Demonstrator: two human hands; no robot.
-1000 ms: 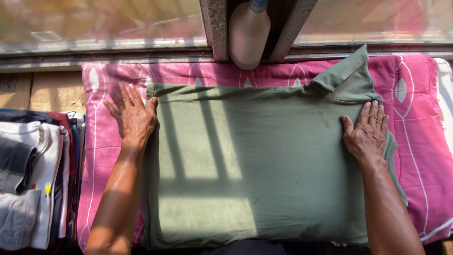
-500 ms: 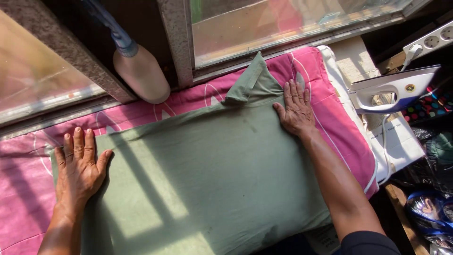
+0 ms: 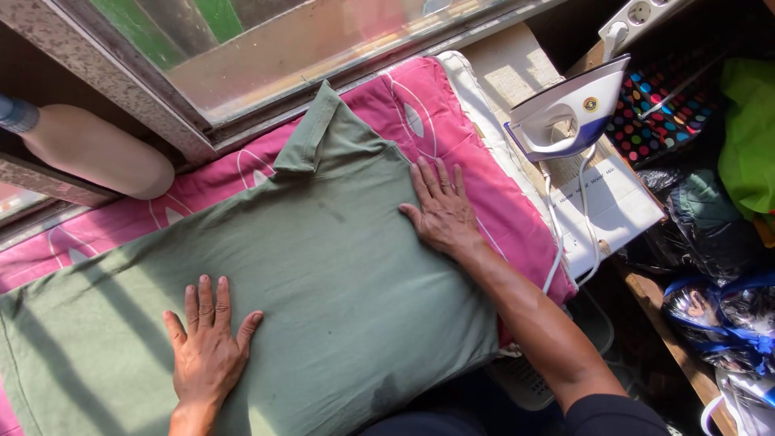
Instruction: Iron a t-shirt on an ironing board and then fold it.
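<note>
Palms flat and fingers spread, left hand [image 3: 206, 347] and right hand [image 3: 440, 211] should press the green shirt [image 3: 323, 274] evenly outward, holding nothing.

A white-and-blue electric steam iron [image 3: 569, 113] stands at two o'clock — its white cord [image 3: 588, 218] trailing down. A white power strip [image 3: 642, 20] sits above; a cream padded roll [image 3: 97, 152] lies at ten o'clock.

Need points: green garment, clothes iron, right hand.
green garment [image 3: 323, 266], head view, on the flat middle of the cloth.
clothes iron [image 3: 565, 113], head view, on its white body below the handle.
right hand [image 3: 442, 211], head view, on the back of the hand, palm flat at the garment's edge.
</note>
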